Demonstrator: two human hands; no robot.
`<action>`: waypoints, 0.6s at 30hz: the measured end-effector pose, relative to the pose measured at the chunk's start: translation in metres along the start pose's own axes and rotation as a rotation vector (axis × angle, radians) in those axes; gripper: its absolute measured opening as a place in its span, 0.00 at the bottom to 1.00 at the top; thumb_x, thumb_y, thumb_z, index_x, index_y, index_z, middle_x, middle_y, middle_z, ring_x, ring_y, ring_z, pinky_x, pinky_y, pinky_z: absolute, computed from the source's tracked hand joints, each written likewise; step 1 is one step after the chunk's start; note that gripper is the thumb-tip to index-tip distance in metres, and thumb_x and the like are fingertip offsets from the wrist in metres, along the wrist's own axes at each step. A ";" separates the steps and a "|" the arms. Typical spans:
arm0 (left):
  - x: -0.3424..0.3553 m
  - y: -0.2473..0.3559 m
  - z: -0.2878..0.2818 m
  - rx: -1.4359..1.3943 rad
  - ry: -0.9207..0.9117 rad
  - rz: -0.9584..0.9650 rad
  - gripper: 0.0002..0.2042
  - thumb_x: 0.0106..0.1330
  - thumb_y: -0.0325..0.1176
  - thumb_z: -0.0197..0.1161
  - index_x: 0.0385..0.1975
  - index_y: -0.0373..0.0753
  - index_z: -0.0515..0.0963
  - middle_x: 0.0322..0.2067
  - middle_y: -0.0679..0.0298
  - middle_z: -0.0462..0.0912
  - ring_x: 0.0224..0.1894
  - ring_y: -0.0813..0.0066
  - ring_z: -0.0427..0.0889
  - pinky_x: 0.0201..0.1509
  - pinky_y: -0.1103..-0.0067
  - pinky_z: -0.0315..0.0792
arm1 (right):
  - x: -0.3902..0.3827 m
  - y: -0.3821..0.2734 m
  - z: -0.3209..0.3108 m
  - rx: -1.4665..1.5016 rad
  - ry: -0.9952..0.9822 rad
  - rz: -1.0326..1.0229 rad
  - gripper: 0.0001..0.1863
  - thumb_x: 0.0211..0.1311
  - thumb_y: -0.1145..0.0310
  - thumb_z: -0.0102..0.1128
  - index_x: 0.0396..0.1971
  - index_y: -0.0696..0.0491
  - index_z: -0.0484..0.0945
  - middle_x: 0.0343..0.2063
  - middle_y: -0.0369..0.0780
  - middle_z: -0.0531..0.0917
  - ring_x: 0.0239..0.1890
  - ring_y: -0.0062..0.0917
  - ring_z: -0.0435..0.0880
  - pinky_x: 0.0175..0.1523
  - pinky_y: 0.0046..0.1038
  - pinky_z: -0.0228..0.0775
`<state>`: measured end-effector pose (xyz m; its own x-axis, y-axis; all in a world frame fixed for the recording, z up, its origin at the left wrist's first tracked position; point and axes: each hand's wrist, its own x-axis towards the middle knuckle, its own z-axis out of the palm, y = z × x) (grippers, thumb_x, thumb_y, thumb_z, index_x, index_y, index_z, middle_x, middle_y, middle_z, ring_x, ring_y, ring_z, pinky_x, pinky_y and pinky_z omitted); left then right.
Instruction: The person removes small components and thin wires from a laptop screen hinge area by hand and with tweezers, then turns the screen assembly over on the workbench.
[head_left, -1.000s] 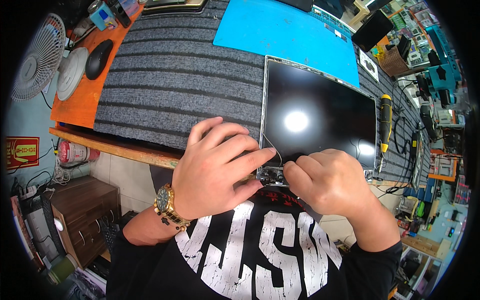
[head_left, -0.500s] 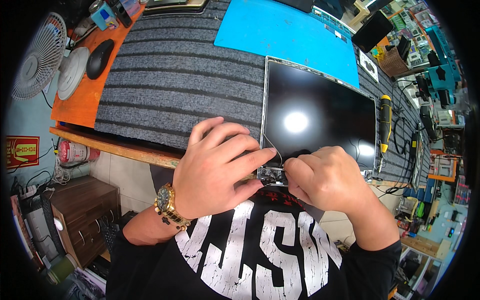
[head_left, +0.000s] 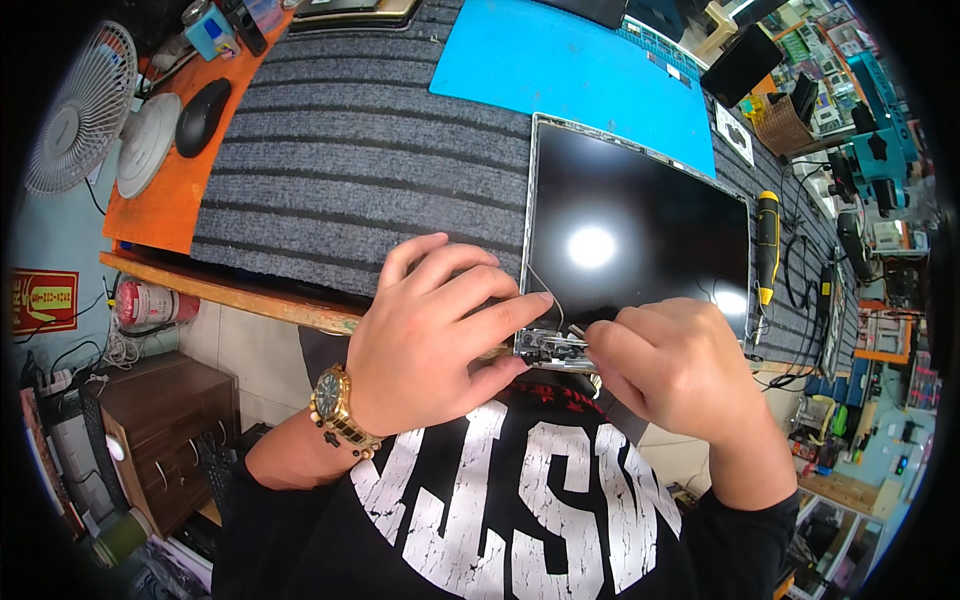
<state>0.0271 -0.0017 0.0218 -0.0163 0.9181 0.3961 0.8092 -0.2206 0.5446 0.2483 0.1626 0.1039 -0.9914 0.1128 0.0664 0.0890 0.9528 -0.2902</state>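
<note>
A laptop screen panel (head_left: 640, 230) with a glossy black face lies flat on the grey striped mat (head_left: 350, 170), its near edge at the bench front. My left hand (head_left: 430, 335) rests on the panel's near left corner, index finger stretched along the bottom edge, a gold watch on the wrist. My right hand (head_left: 670, 365) pinches a small metal tool or part at the hinge bracket (head_left: 550, 347) on that same edge. A thin wire (head_left: 545, 285) loops up from the corner across the glass.
A blue work mat (head_left: 570, 65) lies beyond the panel. A yellow and black screwdriver (head_left: 767, 245) sits right of the screen, with cables further right. Far left on the orange board (head_left: 165, 205) are a black mouse (head_left: 203, 115) and a white fan (head_left: 80, 105).
My right hand has shifted slightly at the hinge corner; the left hand and the panel stay put.
</note>
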 end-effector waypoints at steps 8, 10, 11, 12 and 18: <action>0.002 0.001 -0.002 -0.016 -0.012 -0.018 0.27 0.56 0.40 0.83 0.60 0.50 0.90 0.50 0.71 0.85 0.64 0.62 0.81 0.77 0.51 0.67 | -0.007 -0.009 0.006 -0.201 0.048 -0.041 0.17 0.53 0.68 0.75 0.44 0.54 0.90 0.33 0.36 0.84 0.29 0.28 0.83 0.29 0.34 0.73; 0.002 0.001 -0.002 -0.017 -0.014 -0.018 0.28 0.56 0.40 0.84 0.60 0.50 0.90 0.50 0.71 0.85 0.64 0.62 0.81 0.77 0.51 0.67 | -0.006 -0.009 0.008 -0.224 0.072 -0.056 0.18 0.54 0.67 0.74 0.45 0.54 0.90 0.35 0.36 0.85 0.29 0.27 0.83 0.29 0.34 0.73; 0.002 0.001 -0.002 -0.018 -0.015 -0.018 0.28 0.56 0.40 0.84 0.60 0.50 0.90 0.51 0.70 0.85 0.64 0.61 0.81 0.77 0.51 0.67 | -0.005 -0.008 0.008 -0.221 0.085 -0.060 0.17 0.53 0.67 0.74 0.45 0.54 0.90 0.36 0.36 0.85 0.29 0.27 0.83 0.29 0.33 0.73; 0.002 0.001 -0.002 -0.019 -0.016 -0.018 0.28 0.56 0.40 0.84 0.60 0.49 0.90 0.51 0.70 0.85 0.64 0.61 0.81 0.76 0.51 0.67 | -0.005 -0.007 0.008 -0.219 0.087 -0.059 0.17 0.53 0.67 0.74 0.45 0.54 0.90 0.37 0.36 0.85 0.29 0.27 0.83 0.29 0.33 0.73; 0.003 0.001 -0.002 -0.023 -0.024 -0.022 0.28 0.55 0.40 0.84 0.59 0.49 0.91 0.51 0.70 0.85 0.64 0.61 0.81 0.76 0.51 0.66 | -0.004 -0.005 0.013 -0.222 0.115 -0.086 0.15 0.54 0.67 0.71 0.42 0.56 0.89 0.35 0.36 0.83 0.30 0.26 0.82 0.30 0.31 0.74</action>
<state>0.0268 0.0000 0.0248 -0.0200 0.9305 0.3657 0.7949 -0.2071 0.5703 0.2501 0.1540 0.0926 -0.9798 0.0484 0.1938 0.0369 0.9973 -0.0628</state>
